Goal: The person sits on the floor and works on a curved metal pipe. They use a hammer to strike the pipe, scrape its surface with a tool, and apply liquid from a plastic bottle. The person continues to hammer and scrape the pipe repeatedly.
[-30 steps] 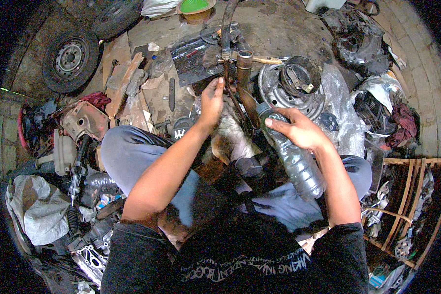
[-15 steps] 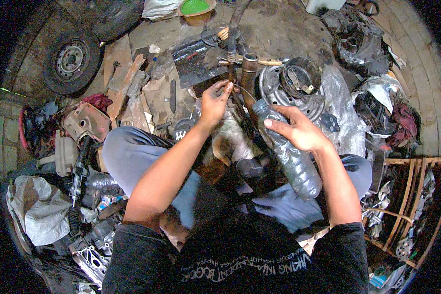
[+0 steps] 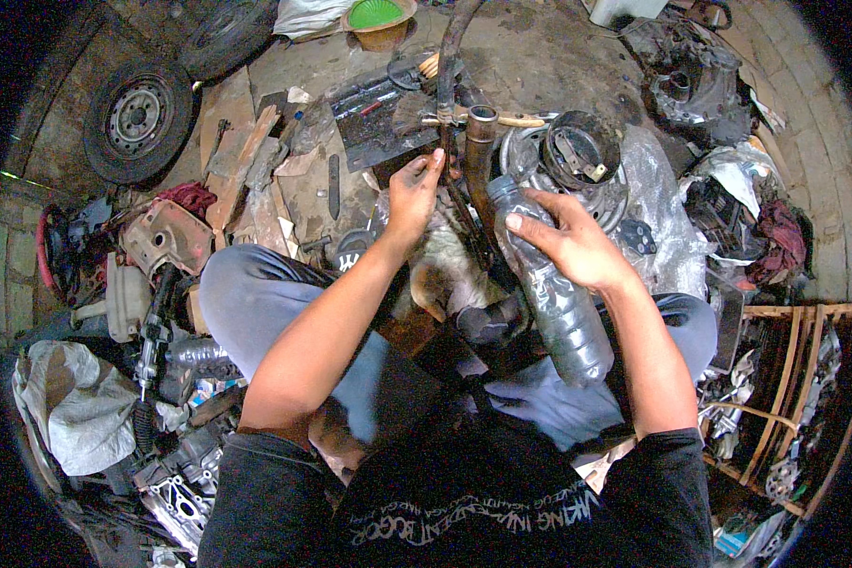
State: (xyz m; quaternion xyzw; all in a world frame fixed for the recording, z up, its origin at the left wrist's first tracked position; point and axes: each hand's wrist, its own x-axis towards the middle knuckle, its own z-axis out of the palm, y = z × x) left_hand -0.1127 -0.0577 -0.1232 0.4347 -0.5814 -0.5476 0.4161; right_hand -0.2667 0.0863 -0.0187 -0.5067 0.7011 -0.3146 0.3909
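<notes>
My right hand (image 3: 577, 241) is wrapped round a clear plastic bottle (image 3: 566, 322), which slants with its neck pointing away and its base toward my lap. The bottle looks uncapped, though its mouth is small in view. Beside the bottle's neck stands a rusty metal pipe (image 3: 480, 142). My left hand (image 3: 413, 197) is closed in a pinch beside the lower end of a dark hose (image 3: 452, 52); what the fingertips hold is too small to make out. Below the hands, between my legs, lies a pale, dirty cloth-like thing (image 3: 440, 260) next to a dark rounded part (image 3: 488, 322).
Wheel rims (image 3: 516, 151) lie just beyond the bottle, with a dark metal ring (image 3: 582, 150) on them. A dark tray with tools (image 3: 374, 118) sits ahead. Wood scraps (image 3: 241, 175) and a tyre (image 3: 142, 120) are at left. A slatted wooden crate (image 3: 790, 398) stands at right.
The bottle has shifted slightly, its neck a little farther away and its base a little left. My left fingertips have risen slightly along the hose. A thin strand near them no longer shows.
</notes>
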